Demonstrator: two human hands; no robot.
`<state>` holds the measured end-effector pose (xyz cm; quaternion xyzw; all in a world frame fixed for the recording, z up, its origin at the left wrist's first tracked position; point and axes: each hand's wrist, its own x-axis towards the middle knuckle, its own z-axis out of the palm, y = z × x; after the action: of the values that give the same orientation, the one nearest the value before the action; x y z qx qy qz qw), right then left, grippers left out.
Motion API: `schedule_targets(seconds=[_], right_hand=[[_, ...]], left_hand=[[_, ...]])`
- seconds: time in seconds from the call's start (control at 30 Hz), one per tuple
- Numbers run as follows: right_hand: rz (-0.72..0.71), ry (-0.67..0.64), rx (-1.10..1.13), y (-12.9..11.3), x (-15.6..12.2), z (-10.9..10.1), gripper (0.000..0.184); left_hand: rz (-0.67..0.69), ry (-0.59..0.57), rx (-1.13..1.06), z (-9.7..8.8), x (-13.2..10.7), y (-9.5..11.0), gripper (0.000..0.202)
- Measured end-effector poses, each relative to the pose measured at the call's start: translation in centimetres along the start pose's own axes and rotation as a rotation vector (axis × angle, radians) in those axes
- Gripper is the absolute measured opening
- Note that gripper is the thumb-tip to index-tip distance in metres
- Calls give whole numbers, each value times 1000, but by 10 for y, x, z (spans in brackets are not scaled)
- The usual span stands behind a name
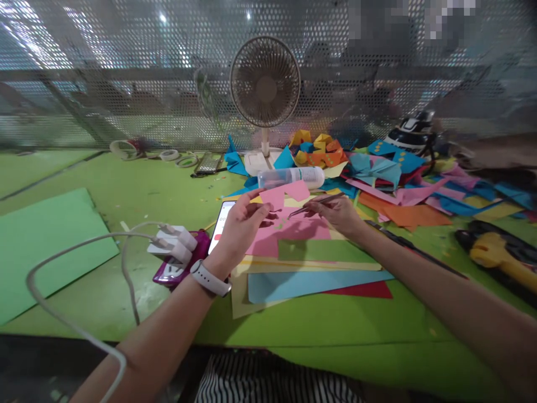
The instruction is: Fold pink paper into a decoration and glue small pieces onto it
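Note:
My left hand (248, 219), with a white band on the wrist, is closed on a cut pink paper piece (272, 197) with notched edges, held up above the paper stack. My right hand (335, 211) grips a pair of dark tweezers (301, 209), their tips pointing left over a pink sheet (310, 229). Tiny green paper bits (280, 225) lie on that sheet near the tips. Beneath it are a green strip (327, 251), a light blue sheet (293, 284), a red piece (364, 290) and pale yellow paper (240, 296).
Left of my hand are a phone (217, 229), a purple power strip (202, 244) with white plugs (178, 244) and a cable. A clear bottle (277, 178) and a fan (265, 84) stand behind. Folded coloured papers (377, 170) are heaped right; a yellow-black tool (495, 252) lies nearer.

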<state>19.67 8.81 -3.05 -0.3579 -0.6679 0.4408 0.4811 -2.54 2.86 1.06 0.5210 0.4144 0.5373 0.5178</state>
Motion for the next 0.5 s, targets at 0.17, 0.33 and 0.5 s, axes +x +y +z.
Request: schedule_targets(seconds=[0.17, 0.33, 0.5], right_hand=[[-5, 33, -94, -4, -2, 1, 29], [-45, 39, -115, -7, -3, 3, 27], [-34, 42, -127, -4, -4, 2, 29]], left_hand=[[1, 4, 10, 0, 0, -1, 41], [-5, 5, 11, 0, 0, -1, 42], [-7, 9, 0, 1, 0, 0, 41]])
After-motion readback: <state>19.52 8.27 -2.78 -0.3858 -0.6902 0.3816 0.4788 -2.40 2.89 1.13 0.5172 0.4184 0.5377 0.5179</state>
